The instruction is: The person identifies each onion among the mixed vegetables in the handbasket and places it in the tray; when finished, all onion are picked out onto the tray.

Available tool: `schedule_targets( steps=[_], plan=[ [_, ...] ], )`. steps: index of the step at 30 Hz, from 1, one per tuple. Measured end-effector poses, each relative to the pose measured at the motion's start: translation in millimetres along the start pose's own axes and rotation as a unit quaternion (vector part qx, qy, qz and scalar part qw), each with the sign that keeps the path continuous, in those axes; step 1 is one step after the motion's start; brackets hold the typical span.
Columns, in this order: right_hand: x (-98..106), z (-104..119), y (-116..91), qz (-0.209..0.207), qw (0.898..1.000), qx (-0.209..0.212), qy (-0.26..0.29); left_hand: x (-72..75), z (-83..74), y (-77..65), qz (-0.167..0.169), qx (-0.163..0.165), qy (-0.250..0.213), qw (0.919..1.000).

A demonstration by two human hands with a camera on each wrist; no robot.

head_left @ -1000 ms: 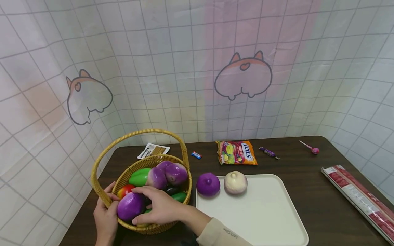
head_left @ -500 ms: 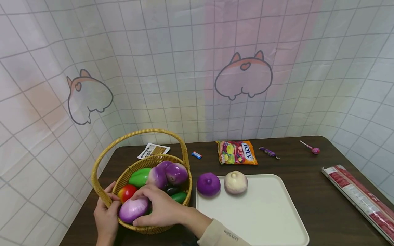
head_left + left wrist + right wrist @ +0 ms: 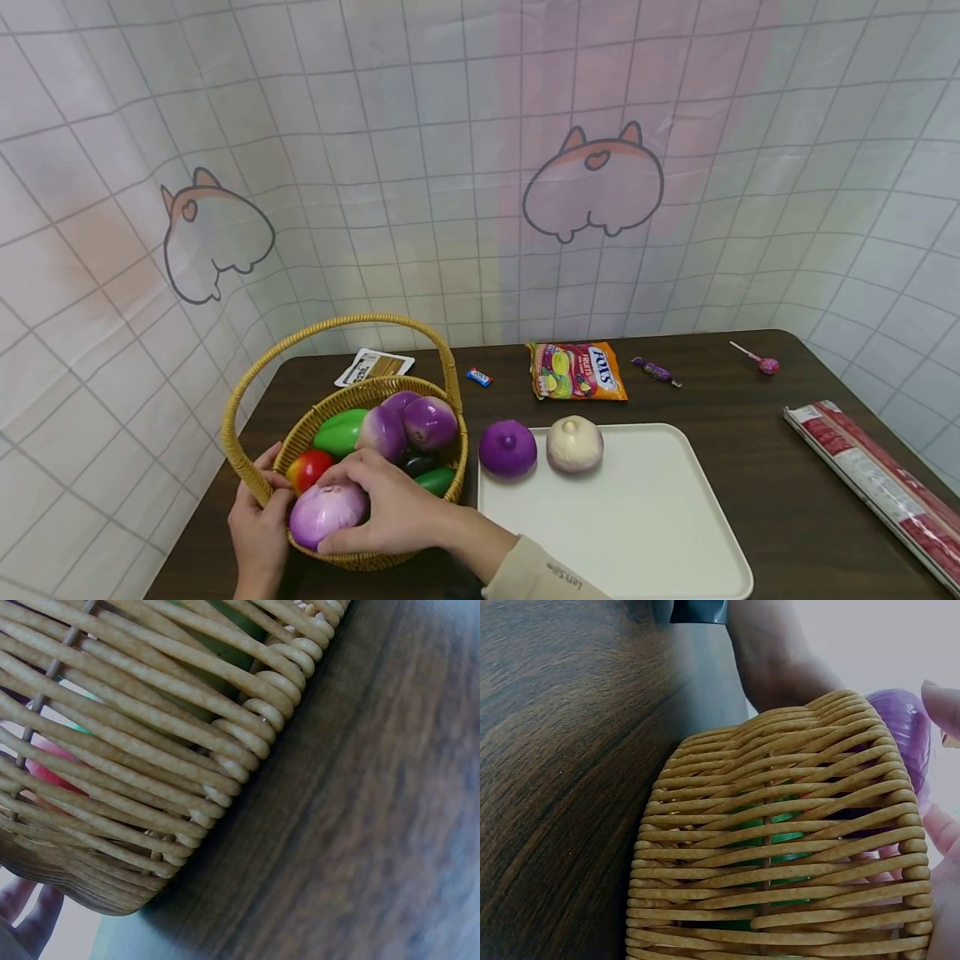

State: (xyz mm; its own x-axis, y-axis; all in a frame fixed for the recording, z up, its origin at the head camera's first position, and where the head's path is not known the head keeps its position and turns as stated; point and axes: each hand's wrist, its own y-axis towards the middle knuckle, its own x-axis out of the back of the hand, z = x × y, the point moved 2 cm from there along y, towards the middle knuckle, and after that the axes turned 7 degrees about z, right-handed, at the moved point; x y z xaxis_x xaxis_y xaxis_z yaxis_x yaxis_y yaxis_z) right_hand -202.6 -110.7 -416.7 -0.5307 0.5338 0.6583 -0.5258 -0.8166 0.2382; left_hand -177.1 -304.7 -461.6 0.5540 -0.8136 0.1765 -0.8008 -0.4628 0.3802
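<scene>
A purple onion (image 3: 324, 515) sits at the front left of the wicker basket (image 3: 375, 563). My right hand (image 3: 401, 510) holds it from its right side, thumb toward the front and fingers behind; its paler face is turned up. In the right wrist view the onion (image 3: 901, 724) shows above the woven rim. My left hand (image 3: 257, 529) grips the basket's left side at the foot of the arched handle (image 3: 375, 319). Behind the onion lie a red-yellow fruit (image 3: 311, 471), a green vegetable (image 3: 341, 432) and several purple-and-white vegetables (image 3: 430, 423). My right hand hides part of the basket's contents.
Right of the basket lies a white tray (image 3: 615, 533), with a dark purple bulb (image 3: 507, 450) and a cream bulb (image 3: 574, 445) at its back left. Behind are a candy bag (image 3: 576, 372), small wrapped sweets and a lollipop (image 3: 767, 366). A long red package (image 3: 873, 492) lies at right.
The onion has turned in my right hand, from its deep purple side to its paler one, uncovering more of the red-yellow fruit. My left hand and the basket have stayed put.
</scene>
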Motion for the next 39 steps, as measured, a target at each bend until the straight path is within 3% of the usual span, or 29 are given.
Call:
schedule_targets(
  steps=[13,22,32,39],
  plan=[
    [1,2,-1,-0.005,0.996,-0.024,0.082,1.3,3.8,1.4,0.002,0.001,0.005,1.0000],
    [1,2,-2,-0.012,1.000,0.016,0.011,-0.1,2.1,0.6,-0.003,-0.008,-0.007,0.9999],
    [0,4,-4,0.003,1.000,0.023,-0.010,0.6,2.9,-0.1,-0.004,-0.009,-0.005,0.9999],
    [3,7,-13,-0.051,0.997,0.060,-0.015,1.0,6.1,0.9,-0.005,-0.013,-0.007,0.9999]
  ],
)
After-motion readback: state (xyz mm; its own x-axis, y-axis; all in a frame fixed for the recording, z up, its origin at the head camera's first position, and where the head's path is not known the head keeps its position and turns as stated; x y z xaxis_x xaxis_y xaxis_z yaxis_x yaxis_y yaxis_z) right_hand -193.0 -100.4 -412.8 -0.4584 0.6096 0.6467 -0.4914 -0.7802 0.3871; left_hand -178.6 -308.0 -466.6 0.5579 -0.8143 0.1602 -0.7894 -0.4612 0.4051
